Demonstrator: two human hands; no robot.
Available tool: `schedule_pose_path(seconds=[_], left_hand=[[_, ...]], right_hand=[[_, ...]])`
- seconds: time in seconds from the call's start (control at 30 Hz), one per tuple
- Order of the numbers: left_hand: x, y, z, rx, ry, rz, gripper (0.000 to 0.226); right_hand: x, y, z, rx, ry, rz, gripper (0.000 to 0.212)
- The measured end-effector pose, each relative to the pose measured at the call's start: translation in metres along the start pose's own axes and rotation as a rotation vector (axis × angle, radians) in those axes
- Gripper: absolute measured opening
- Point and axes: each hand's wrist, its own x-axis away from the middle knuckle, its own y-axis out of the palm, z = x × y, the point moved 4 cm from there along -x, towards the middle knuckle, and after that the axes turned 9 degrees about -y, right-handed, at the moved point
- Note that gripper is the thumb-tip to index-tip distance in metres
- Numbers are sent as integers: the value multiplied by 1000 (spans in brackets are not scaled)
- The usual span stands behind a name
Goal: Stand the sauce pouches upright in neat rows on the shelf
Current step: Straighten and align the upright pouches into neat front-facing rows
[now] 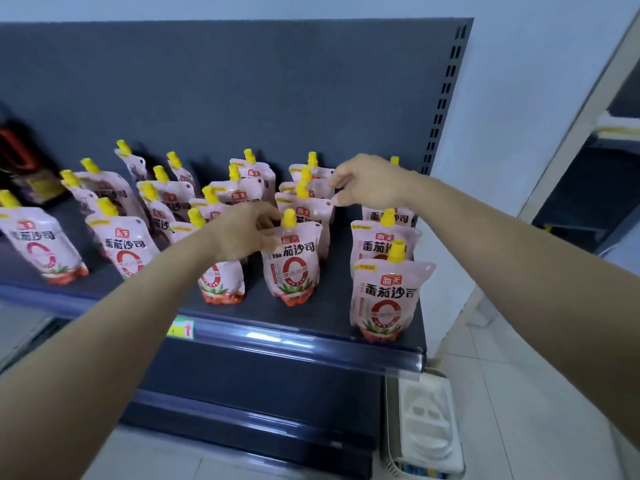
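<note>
Several pink sauce pouches with yellow caps stand on the dark shelf in rough rows; those at the left lean. My left hand pinches the top left corner of a front-row pouch, right beside its spout. That pouch stands upright. My right hand reaches farther back, its curled thumb and fingers meeting at the top right corner of the pouch behind. It hides most of a back-row pouch in the right column. The front right pouch stands alone near the shelf edge.
Dark bottles stand at the shelf's far left, blurred. A price rail with a yellow-green tag runs along the front edge. The slotted upright ends the shelf at the right. A white tray sits on the floor below.
</note>
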Motion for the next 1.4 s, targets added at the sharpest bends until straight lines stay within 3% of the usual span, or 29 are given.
schedule_pose_path(seconds=[0.13, 0.3, 0.47, 0.53, 0.6, 0.73, 0.83, 0.93, 1.03, 1.1, 1.2, 1.4], left_hand=[[-13, 9, -9, -64, 90, 43, 18], [-20, 11, -10, -44, 181, 6, 21], [-13, 15, -18, 181, 191, -368, 21], [-13, 16, -21, 208, 214, -437, 24], [-15, 16, -23, 206, 239, -415, 21], [-19, 16, -26, 279, 244, -407, 10], [-25, 16, -28, 260, 237, -379, 21], [-26, 17, -26, 246, 235, -383, 20], [-25, 17, -26, 224, 238, -366, 20], [-24, 16, -27, 205, 240, -348, 25], [-23, 15, -26, 205, 234, -354, 23], [-23, 15, -24, 223, 186, -369, 26]], right_hand=[[-28, 20, -12, 164, 51, -126, 43], [-47, 36, -14, 237, 139, -201, 39], [-53, 44, -14, 216, 205, -183, 37], [-54, 48, -16, 218, 231, -205, 35], [-54, 51, -19, 225, 260, -202, 18], [-55, 52, -21, 205, 281, -79, 20], [-55, 50, -19, 206, 323, -48, 30], [-55, 51, -14, 133, 383, -64, 10], [-55, 51, -11, 99, 399, -62, 21], [-53, 51, -15, 83, 407, -69, 8], [-52, 52, -19, 57, 412, -87, 28], [-51, 51, -20, 36, 419, -88, 31]])
